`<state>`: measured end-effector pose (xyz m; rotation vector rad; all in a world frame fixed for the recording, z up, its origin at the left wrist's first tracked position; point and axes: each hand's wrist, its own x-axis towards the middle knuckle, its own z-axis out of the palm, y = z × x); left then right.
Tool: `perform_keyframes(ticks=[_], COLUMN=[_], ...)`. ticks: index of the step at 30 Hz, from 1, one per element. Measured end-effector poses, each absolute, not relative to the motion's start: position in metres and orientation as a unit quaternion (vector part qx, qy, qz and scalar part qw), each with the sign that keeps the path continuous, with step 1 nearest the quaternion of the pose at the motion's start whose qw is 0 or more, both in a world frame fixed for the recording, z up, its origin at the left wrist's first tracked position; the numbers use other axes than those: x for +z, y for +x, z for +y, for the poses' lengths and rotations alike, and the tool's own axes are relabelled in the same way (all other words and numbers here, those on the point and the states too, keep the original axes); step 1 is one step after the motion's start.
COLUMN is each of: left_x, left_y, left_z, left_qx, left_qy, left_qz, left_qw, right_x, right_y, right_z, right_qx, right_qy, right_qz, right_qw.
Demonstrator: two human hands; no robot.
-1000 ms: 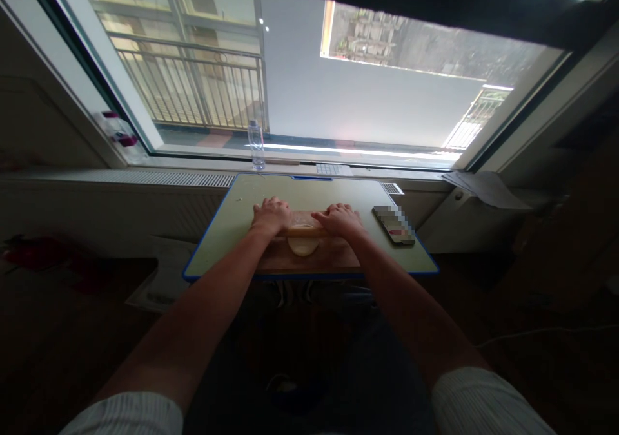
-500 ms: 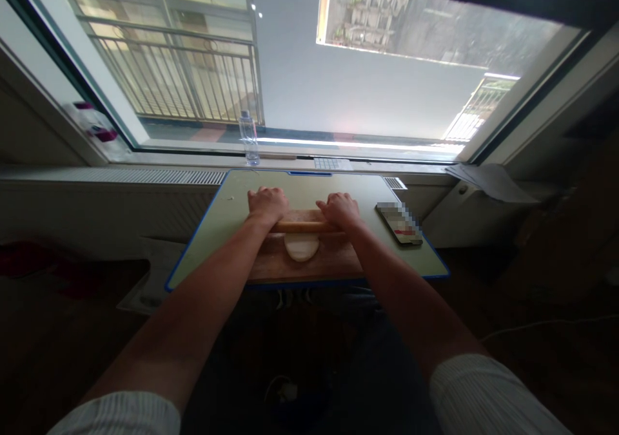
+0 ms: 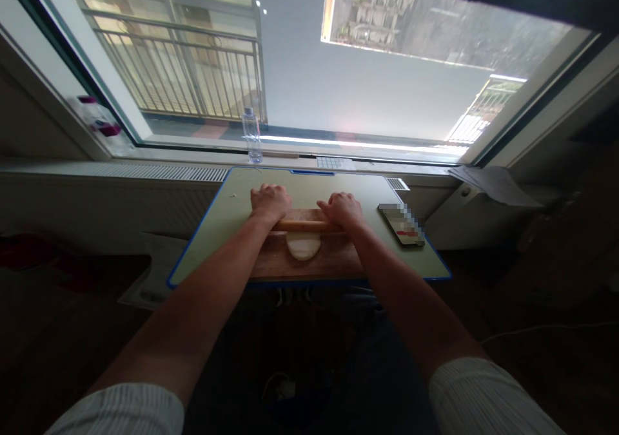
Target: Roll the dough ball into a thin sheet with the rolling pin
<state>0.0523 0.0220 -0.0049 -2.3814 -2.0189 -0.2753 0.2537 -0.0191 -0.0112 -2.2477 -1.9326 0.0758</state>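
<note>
A wooden rolling pin [image 3: 309, 226] lies crosswise over a round piece of pale dough [image 3: 303, 247], whose near half shows below it. Under both is a brown wooden board [image 3: 290, 268] on a small table [image 3: 220, 229] with a blue rim. At the pin's left end, my left hand [image 3: 271, 203] is closed over it. My right hand [image 3: 342, 209] grips the right end, thumb pointing inward. The far part of the dough is hidden behind the pin.
A phone [image 3: 401, 225] lies on the table's right side. Along the window sill stand a clear bottle [image 3: 252, 137] and, farther left, a bottle with a purple cap [image 3: 99, 120]. Papers [image 3: 496, 185] rest at the right. A radiator grille [image 3: 193, 174] runs behind the table.
The view has shifted slightly. Both hands stay on the rolling pin, and pin and dough keep nearly the same places on the board.
</note>
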Motion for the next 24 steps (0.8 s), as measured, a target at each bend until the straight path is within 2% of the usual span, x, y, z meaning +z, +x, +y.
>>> perform_keyframes(ticks=[24], left_x=[-0.003], left_y=[0.044], left_z=[-0.024], left_qx=[-0.1], left_qy=[-0.767], left_qz=[-0.633], left_qw=[-0.01], right_x=[-0.006], right_y=[0.247], right_z=[-0.06], right_qx=[0.051], right_qy=[-0.762], right_qz=[-0.637], right_qw=[0.104])
